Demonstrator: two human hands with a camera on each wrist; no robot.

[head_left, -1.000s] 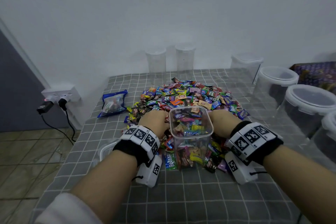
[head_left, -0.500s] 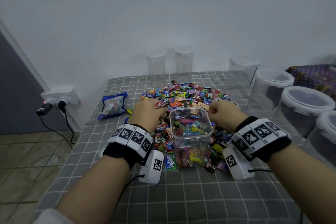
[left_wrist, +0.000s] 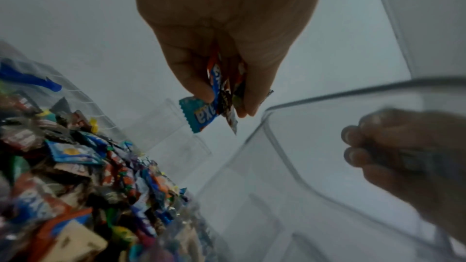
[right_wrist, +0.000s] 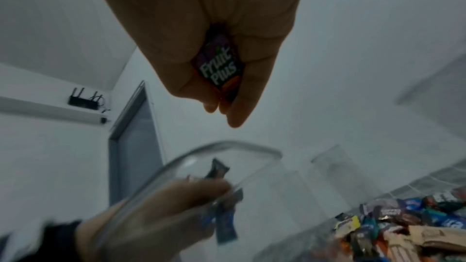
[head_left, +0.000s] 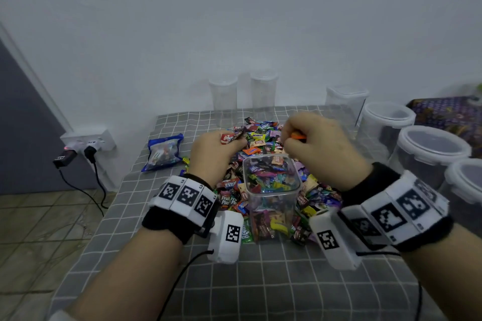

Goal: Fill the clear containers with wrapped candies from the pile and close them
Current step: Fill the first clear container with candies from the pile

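A clear square container (head_left: 271, 191), mostly full of wrapped candies and without a lid, stands at the near edge of the candy pile (head_left: 263, 138). My left hand (head_left: 216, 148) is raised just left of the container's far rim and grips a small bunch of candies (left_wrist: 216, 99), a blue wrapper sticking out. My right hand (head_left: 313, 138) is lifted at the far right of the rim, fingers curled round candies (right_wrist: 221, 69), a dark "Fruit Plus" wrapper among them. The container rim (left_wrist: 327, 95) shows below both hands in the wrist views.
Two tall clear containers (head_left: 224, 96) stand at the back by the wall. Several lidded clear containers (head_left: 433, 148) line the right side. A blue candy bag (head_left: 163, 151) lies left of the pile. A wall socket with plugs (head_left: 86, 143) sits beyond the table's left edge.
Both hands have come up out of the pile with candies and moved towards the container's opening. The container has not moved.
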